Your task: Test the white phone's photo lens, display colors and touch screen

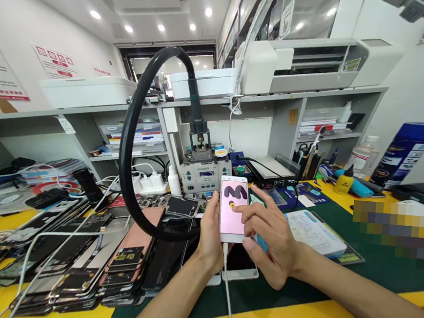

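A white smartphone [231, 214] with a lit pink screen stands upright over the green mat, and a white cable [228, 287] runs from its bottom edge toward me. My left hand [211, 232] grips the phone from its left side and behind. My right hand [270, 234] hovers at the phone's right, its index finger stretched out with the tip on the screen and the other fingers loosely curled. Under the hands lies another white phone [242, 271], flat on the mat.
A heap of dismantled phones and back covers [90, 257] fills the left of the yellow-edged bench. A thick black hose loop [140, 138] rises from a grey soldering station [203, 170]. Bottles [362, 158], a blue can [405, 154] and papers [314, 231] stand right.
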`<state>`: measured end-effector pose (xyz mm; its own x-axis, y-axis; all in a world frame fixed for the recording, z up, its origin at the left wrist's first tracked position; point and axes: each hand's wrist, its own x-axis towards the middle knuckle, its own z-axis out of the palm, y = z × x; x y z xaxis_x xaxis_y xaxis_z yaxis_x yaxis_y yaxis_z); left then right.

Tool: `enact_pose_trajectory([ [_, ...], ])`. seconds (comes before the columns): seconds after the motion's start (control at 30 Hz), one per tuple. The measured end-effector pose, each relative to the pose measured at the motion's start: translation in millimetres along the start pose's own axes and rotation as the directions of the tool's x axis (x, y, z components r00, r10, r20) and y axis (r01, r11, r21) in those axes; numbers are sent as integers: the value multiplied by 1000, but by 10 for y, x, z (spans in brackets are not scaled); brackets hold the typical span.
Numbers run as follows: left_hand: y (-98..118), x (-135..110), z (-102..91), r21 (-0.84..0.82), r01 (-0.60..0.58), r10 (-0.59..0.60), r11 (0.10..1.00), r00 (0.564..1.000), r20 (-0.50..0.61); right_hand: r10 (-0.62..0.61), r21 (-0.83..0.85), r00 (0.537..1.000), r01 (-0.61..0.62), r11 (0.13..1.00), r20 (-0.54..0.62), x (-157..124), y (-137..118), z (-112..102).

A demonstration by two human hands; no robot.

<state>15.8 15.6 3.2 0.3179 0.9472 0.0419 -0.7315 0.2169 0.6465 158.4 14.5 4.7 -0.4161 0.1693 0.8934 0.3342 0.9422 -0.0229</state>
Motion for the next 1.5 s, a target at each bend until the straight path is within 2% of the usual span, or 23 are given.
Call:
enact_pose_trajectory([
  [0.37,10,1,2,30,15,-13,999,998,-69,59,-79,995,-65,995,-80,-20,38,-12],
  [0.63,18,-12,15,56,50,-44,997,995,-89,40,-54,986,-50,997,-159,12,-17,-50],
  [0.77,12,-7,2,47,30,-27,998,996,-80,37,-23,986,-41,999,-163,13,-59,-46],
  [1.0,1,9,3,9,-1,2,1000,998,-65,-19,18,997,20,1000,-72,5,-118,-11],
  [1.17,9,0,-1,-16,32,-33,999,998,-45,-69,49,997,68,996,25,9,-135,4],
  [1.5,-7,-3,-23,-10,43,-44,999,996,-83,-103,119,987,89,989,122,-77,-102,86],
])
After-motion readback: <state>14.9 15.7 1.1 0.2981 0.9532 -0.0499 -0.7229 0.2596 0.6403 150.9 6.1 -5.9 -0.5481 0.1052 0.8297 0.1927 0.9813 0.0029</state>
